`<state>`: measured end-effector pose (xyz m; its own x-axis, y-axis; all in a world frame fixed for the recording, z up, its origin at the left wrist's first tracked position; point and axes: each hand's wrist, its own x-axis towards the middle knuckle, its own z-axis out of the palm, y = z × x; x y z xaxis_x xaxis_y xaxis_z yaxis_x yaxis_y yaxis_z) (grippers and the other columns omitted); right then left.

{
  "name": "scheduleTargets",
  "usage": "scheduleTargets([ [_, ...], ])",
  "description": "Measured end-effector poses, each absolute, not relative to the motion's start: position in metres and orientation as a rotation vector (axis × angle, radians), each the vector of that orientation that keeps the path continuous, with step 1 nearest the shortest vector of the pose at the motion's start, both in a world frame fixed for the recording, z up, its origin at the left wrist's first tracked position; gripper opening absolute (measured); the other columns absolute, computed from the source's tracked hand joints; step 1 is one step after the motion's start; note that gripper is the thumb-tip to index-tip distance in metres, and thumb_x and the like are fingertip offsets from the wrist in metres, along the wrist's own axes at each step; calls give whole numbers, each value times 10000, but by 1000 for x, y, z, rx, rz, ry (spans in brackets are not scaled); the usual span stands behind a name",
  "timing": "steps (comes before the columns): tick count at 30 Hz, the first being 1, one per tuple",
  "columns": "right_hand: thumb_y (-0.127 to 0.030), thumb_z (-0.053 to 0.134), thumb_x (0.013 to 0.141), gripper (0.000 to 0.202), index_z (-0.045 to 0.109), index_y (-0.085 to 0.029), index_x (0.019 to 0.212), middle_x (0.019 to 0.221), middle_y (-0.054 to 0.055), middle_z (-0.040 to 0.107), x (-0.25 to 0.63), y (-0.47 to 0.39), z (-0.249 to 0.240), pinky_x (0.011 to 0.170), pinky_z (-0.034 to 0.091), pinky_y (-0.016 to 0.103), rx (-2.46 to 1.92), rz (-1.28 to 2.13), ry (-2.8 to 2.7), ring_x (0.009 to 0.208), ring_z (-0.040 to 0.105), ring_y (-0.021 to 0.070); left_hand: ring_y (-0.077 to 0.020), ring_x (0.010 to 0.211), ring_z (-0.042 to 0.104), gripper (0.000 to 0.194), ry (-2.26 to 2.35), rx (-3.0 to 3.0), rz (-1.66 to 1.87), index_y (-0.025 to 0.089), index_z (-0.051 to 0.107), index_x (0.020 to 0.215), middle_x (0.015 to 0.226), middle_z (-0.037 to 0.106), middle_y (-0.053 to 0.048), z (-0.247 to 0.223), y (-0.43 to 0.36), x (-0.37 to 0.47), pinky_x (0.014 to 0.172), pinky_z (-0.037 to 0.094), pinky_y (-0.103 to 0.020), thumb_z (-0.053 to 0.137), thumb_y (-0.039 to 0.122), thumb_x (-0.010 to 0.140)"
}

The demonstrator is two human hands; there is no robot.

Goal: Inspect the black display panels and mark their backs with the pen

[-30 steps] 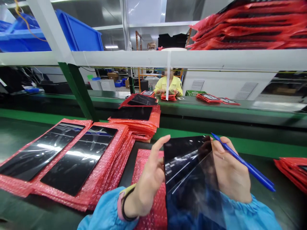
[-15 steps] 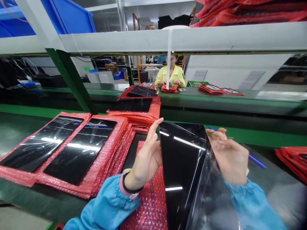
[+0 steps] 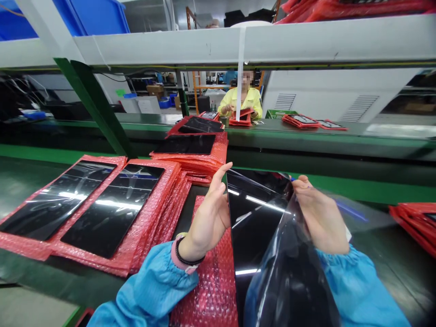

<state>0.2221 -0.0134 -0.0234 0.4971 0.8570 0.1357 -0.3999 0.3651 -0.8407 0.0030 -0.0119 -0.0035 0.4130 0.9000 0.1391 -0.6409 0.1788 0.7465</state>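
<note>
Between the two bare hands, tilted up at the bench's near side, is a glossy black panel (image 3: 254, 218), with clear film (image 3: 289, 272) bowing away from its right part. Just below lies a red bubble-wrap sleeve (image 3: 218, 281). Over to the left, two more dark panels (image 3: 114, 211) rest face up on stacked red sleeves (image 3: 160, 218), not inside them, and ceiling lights streak across the glass. Beyond them, a farther red stack (image 3: 218, 154) bears black panels too, and a red pile (image 3: 415, 227) sits at the right edge.

Up on the white shelf (image 3: 170, 47) stands a blue bin (image 3: 95, 18); its contents can't be seen from this angle, nor those of the green crate (image 3: 279, 114) across the way, near a co-worker (image 3: 243, 97) in yellow.

As for the hands, the left hand (image 3: 211, 218) is at the panel's left edge, palm turned inward and one finger pointing up by the top corner; how firmly it grips, I can't tell. The right hand (image 3: 318, 215) has its fingertips pinched on the film near the upper right corner, a blue pen (image 3: 350, 210) jutting behind it, blurred through the film.
</note>
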Motion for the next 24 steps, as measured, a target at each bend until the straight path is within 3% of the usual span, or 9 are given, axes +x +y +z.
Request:
scheduleTargets([
  [4,-79,769,533,391,615,-232,858,817,-37,646,218,-16,-23,541,568,185,-888,1031,-489,637,626,95,-169,754,655,479,349,836,1094,346,431,1409,891,682,11,-4,-11,4,839,519,-350,490,365,935],
  [8,-81,795,540,530,649,-279,1010,1211,7,677,210,-21,-18,571,569,226,-925,938,-612,923,675,179,-212,840,687,527,385,868,1115,321,411,1422,936,703,-13,-5,-10,5,827,535,-373,524,400,913],
  [11,-112,803,569,582,648,-316,1092,1347,-3,616,206,-22,-18,756,587,300,-908,855,-707,1148,621,231,-200,882,691,705,441,963,1118,338,364,1444,941,704,5,-9,-10,6,849,530,-350,681,287,816],
  [13,-149,805,601,548,644,-310,1100,1352,7,616,203,-21,-21,953,529,389,-896,850,-715,1207,598,242,-210,981,680,856,469,1014,1098,356,311,1463,1088,695,-7,-15,-10,3,900,518,-358,742,178,745],
  [15,-199,804,636,488,641,-288,1088,1339,32,628,200,-20,-29,1077,424,466,-880,899,-711,1239,580,255,-234,1135,624,840,569,1050,1141,339,347,1446,1292,624,-30,-23,-8,-4,965,491,-361,743,149,730],
  [19,-267,763,746,384,611,-286,1097,1382,44,592,194,-25,-56,1117,357,527,-867,986,-777,1353,467,251,-229,1407,372,504,920,1174,1279,265,528,1339,1509,447,-24,-48,2,-29,1145,309,-333,635,256,846],
  [24,-290,694,846,285,573,-276,1103,1388,66,583,188,-47,-105,1117,379,487,-980,868,-1031,1340,485,240,-205,1476,228,558,1197,1287,1159,171,439,1419,1565,353,-90,-104,21,-54,1204,153,-321,537,355,902],
])
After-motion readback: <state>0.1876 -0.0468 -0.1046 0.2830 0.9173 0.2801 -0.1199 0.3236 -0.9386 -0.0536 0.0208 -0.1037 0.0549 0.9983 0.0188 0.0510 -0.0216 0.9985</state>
